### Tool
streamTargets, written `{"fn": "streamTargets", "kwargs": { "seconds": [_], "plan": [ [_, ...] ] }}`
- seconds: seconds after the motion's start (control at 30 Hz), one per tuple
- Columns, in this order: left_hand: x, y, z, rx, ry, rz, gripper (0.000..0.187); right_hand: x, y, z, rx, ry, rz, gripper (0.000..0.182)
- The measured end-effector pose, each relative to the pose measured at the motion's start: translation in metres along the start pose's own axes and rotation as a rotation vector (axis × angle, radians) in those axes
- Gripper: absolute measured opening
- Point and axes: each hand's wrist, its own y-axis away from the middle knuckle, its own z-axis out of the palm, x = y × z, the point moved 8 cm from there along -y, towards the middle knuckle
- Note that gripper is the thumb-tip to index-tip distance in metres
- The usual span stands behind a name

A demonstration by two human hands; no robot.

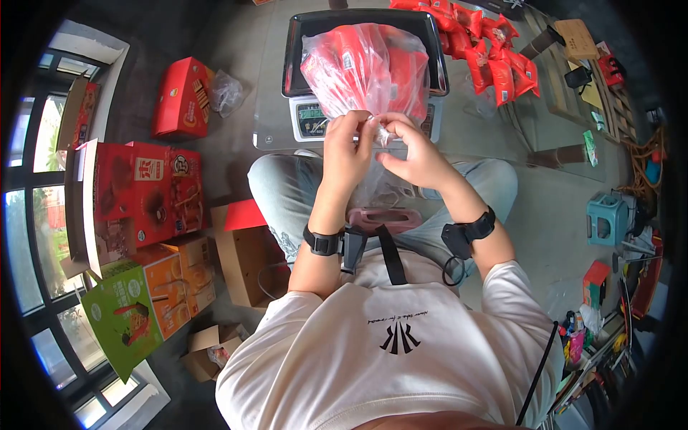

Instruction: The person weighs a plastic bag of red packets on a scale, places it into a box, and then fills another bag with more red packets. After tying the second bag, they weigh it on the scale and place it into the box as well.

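A clear plastic bag full of red packets lies on the black tray of a weighing scale, its gathered neck toward me. My left hand pinches the neck from the left, with fingers closed on the plastic. From the right, my right hand holds the same twisted neck between thumb and fingers. Loose plastic hangs below both hands. The scale's display shows at the left, partly covered by the bag; its digits are too small to read surely.
Several loose red packets lie at the table's right, beside the scale. Left on the floor are a red box, large printed cartons and an open brown carton. A blue stool stands at the right.
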Motion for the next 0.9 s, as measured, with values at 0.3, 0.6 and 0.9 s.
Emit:
{"fn": "streamTargets", "kwargs": {
  "seconds": [0.3, 0.6, 0.9],
  "plan": [
    [-0.02, -0.001, 0.004, -0.096, 0.171, -0.192, 0.01, -0.018, -0.014, -0.005, -0.088, 0.384, -0.145, 0.02],
    [-0.026, -0.003, 0.002, -0.069, 0.276, -0.22, 0.009, -0.018, -0.012, -0.005, -0.052, 0.42, -0.162, 0.023],
    [-0.009, -0.007, 0.007, -0.102, 0.258, -0.156, 0.009, -0.026, -0.016, -0.003, 0.003, 0.411, -0.234, 0.016]
  ]
}}
